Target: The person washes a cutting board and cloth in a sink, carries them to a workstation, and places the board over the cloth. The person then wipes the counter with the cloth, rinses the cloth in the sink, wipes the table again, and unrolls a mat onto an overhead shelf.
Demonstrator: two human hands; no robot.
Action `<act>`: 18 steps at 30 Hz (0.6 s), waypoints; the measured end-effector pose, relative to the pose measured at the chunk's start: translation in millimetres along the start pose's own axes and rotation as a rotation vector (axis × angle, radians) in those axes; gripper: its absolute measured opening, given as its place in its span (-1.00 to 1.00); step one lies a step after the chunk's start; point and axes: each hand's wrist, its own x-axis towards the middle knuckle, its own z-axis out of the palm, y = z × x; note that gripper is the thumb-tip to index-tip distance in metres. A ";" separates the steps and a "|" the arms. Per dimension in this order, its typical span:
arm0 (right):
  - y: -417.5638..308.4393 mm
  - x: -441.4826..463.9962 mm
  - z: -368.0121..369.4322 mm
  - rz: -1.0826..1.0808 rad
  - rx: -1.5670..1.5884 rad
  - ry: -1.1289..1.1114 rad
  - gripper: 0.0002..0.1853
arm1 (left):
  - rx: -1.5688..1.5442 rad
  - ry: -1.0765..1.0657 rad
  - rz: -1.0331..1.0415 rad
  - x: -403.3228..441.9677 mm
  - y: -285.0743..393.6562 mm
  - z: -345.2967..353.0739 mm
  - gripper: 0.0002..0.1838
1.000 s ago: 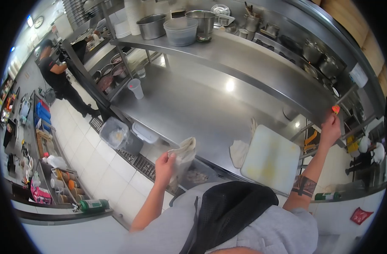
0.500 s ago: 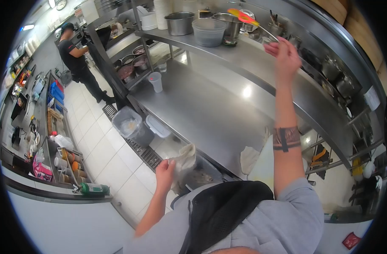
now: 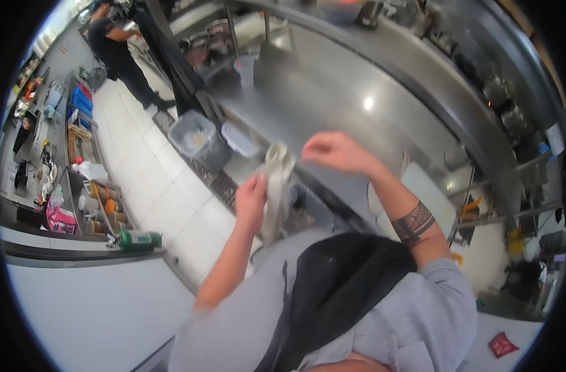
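My left hand (image 3: pixel 252 197) is closed on an off-white cloth (image 3: pixel 278 189), which hangs down in front of my apron beside the counter edge. Just right of the cloth's top, my right hand (image 3: pixel 337 152) hovers over the steel counter (image 3: pixel 320 99), its fingers loosely bent and blurred. Nothing shows between them. Below the cloth, a grey bin (image 3: pixel 317 208) is partly hidden by it. On the shelf at the top edge, a blurred container (image 3: pixel 338 11) shows some red-orange colour.
A lined grey bin (image 3: pixel 199 141) and a pale lid (image 3: pixel 239 139) stand left of the counter. A plastic cup (image 3: pixel 244 71) sits at its far end. A white board (image 3: pixel 428 195) lies at right. Another person (image 3: pixel 125 59) stands on the tiled floor at the far left.
My right hand has come down from the shelf to beside the cloth, and the orange and yellow utensil is out of it. My left hand and the cloth have risen slightly; the view tilts downward.
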 end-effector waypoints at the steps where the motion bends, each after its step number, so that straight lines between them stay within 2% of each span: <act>1: -18.8 -15.5 30.7 0.004 0.011 -0.018 -0.70 | -0.072 -0.049 0.023 -1.5 13.8 17.2 -0.73; 2: -33.5 -24.1 50.1 0.002 0.012 -0.025 -0.67 | -0.147 -0.106 0.056 0.5 30.1 32.5 -0.72; 3: -37.0 -27.5 63.0 0.032 0.030 -0.006 -0.67 | -0.092 -0.171 0.073 5.6 35.2 34.8 -0.69; 5: -38.5 -31.6 71.1 0.079 0.018 0.357 -0.67 | -0.031 -0.283 0.080 11.2 43.1 45.2 -0.66; 7: -39.2 -44.5 68.7 0.125 0.018 0.467 -0.68 | -0.297 -0.436 0.050 12.5 52.2 60.8 -0.68; 10: -37.9 -71.1 61.8 0.152 0.017 0.592 -0.74 | -0.252 -0.603 0.036 11.1 53.6 73.4 -0.60; 12: -29.8 -88.3 63.1 0.157 0.353 0.686 -0.73 | -0.233 -0.690 0.014 15.3 48.2 81.2 -0.62; 13: -43.6 -91.4 66.3 0.233 0.641 0.776 -0.76 | -0.221 -0.747 0.014 14.3 48.0 84.9 -0.63; 17: -37.8 -111.3 80.7 0.322 0.540 0.958 -0.80 | -0.016 -0.836 -0.004 -9.7 57.4 100.3 -0.62; 18: -35.7 -117.8 80.9 0.344 0.555 0.945 -0.83 | 0.024 -0.876 0.059 -12.3 55.1 101.2 -0.58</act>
